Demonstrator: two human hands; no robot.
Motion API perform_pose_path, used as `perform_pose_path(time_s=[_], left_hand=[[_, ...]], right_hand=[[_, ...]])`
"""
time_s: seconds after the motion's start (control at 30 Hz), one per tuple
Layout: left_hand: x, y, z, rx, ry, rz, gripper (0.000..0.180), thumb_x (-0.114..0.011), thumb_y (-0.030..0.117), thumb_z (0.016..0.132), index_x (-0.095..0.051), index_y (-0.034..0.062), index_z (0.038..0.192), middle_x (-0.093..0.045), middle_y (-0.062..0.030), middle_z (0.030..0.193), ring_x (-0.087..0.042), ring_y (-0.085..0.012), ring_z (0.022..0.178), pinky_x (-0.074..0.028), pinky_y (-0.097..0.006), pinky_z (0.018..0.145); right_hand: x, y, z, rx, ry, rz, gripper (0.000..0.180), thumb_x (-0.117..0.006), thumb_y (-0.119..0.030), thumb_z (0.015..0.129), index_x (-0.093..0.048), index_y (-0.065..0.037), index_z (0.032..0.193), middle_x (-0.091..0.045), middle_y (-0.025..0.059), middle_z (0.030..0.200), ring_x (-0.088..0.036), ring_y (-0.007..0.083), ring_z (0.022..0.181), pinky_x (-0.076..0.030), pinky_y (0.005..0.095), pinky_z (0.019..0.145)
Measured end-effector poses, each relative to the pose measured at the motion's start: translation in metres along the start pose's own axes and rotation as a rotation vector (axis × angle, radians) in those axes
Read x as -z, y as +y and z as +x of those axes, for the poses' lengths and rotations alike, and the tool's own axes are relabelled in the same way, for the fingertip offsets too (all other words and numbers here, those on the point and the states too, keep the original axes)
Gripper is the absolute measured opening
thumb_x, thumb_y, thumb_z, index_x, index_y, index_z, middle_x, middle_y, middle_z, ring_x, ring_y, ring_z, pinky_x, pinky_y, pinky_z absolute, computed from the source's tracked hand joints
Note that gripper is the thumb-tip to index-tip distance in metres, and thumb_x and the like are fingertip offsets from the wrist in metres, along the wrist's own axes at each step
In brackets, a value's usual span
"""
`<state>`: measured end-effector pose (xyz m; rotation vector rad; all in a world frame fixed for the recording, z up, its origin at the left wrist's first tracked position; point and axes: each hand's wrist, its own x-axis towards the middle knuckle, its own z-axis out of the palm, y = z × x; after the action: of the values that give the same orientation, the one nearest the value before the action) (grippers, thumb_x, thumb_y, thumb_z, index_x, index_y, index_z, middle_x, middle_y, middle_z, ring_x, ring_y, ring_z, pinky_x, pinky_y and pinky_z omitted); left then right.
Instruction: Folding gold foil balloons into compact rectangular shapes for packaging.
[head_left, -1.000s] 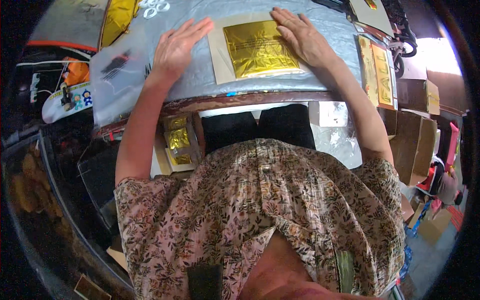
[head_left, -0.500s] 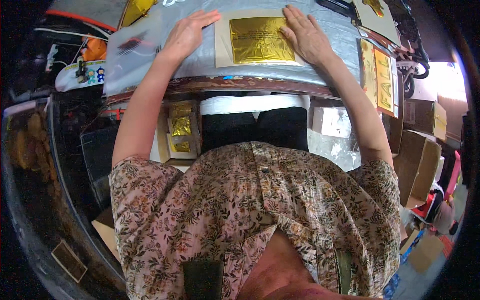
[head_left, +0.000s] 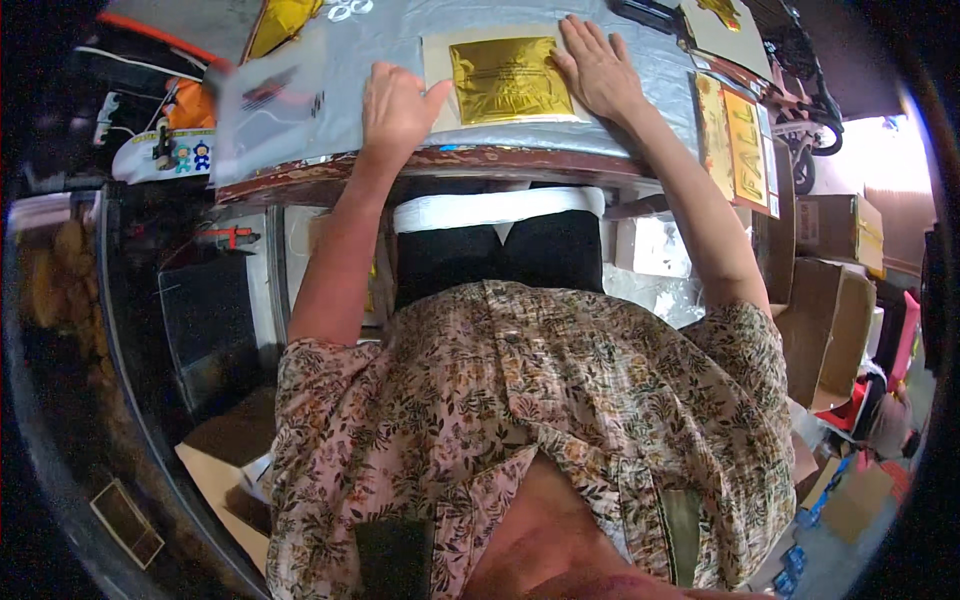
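Observation:
A shiny gold foil piece (head_left: 508,82) lies on a beige card (head_left: 437,62) on the worktable's silvery covering (head_left: 400,28). My right hand (head_left: 602,80) is spread flat, its thumb against the foil's upper right edge and its fingers pointing away from me. Just left of the card is my left hand (head_left: 398,112), its fingers bent down and foreshortened. The thumb stands apart, pointing at the card's left edge. I see nothing held in it, though the undersides of its fingers are hidden.
Clear plastic sheeting (head_left: 265,115) covers the table's left end. More gold foil (head_left: 275,25) lies at the far left. A yellow lettered panel (head_left: 742,150) lies at the right edge, with a dark object (head_left: 645,14) farther back. Cardboard boxes (head_left: 815,320) stand on the right.
My left hand has moved right and nearer to me, close to the card, and its outstretched fingers have bent. My right hand stays flat beside the foil. The view has shifted slightly.

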<state>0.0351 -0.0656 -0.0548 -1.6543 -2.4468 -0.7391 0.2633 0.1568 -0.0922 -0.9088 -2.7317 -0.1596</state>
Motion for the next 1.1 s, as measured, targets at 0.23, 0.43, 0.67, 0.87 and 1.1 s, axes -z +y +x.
perform_pose_path(time_s=[0.23, 0.43, 0.67, 0.87, 1.1], left_hand=[[-0.006, -0.004, -0.003, 0.088, -0.007, -0.125, 0.053, -0.083, 0.045, 0.083, -0.07, -0.0059, 0.074, -0.068, -0.0275, 0.097, -0.064, -0.0416, 0.102, -0.053, -0.048, 0.085], [0.011, 0.027, -0.024, 0.032, 0.056, -0.035, 0.062, -0.087, 0.038, 0.08, -0.066, -0.0184, 0.094, -0.061, -0.032, 0.1, -0.064, -0.045, 0.096, -0.055, -0.049, 0.086], [0.016, 0.023, -0.025, 0.317, -0.063, -0.485, 0.068, -0.09, 0.038, 0.08, -0.064, -0.0116, 0.119, -0.07, -0.0268, 0.116, -0.068, -0.0318, 0.109, -0.056, -0.04, 0.091], [0.025, 0.021, -0.032, 0.361, -0.2, -1.585, 0.047, -0.075, 0.002, 0.093, -0.058, -0.0061, 0.137, -0.071, -0.0145, 0.122, -0.069, -0.0183, 0.11, -0.054, -0.032, 0.1], [0.05, 0.011, -0.048, 0.334, -0.225, -1.71, 0.025, -0.07, 0.009, 0.098, -0.07, -0.0025, 0.12, -0.074, -0.0062, 0.108, -0.068, -0.0091, 0.093, -0.055, -0.024, 0.084]], right_hand=[[0.044, 0.004, -0.008, -0.288, -0.013, 0.844, 0.04, -0.052, -0.031, 0.106, -0.07, -0.002, 0.127, -0.071, 0.0216, 0.125, -0.067, 0.0353, 0.12, -0.051, 0.0428, 0.101], [0.054, -0.035, -0.053, -0.144, 0.231, 0.202, 0.034, -0.066, -0.032, 0.097, -0.075, 0.001, 0.101, -0.075, 0.0252, 0.091, -0.074, 0.0393, 0.084, -0.058, 0.0454, 0.08], [0.067, -0.054, -0.037, -0.441, 0.025, 0.4, 0.045, -0.069, -0.04, 0.093, -0.073, 0.004, 0.102, -0.073, 0.0285, 0.093, -0.074, 0.0411, 0.09, -0.057, 0.0459, 0.081], [0.057, -0.052, -0.047, -0.458, 0.267, 0.944, 0.051, -0.071, -0.037, 0.096, -0.067, 0.01, 0.114, -0.074, 0.0185, 0.093, -0.071, 0.0243, 0.079, -0.054, 0.0339, 0.068], [0.08, -0.061, -0.061, -0.516, 0.154, 1.837, 0.02, -0.064, -0.021, 0.104, -0.072, -0.004, 0.109, -0.07, 0.0001, 0.092, -0.063, 0.0081, 0.076, -0.05, 0.023, 0.068]])
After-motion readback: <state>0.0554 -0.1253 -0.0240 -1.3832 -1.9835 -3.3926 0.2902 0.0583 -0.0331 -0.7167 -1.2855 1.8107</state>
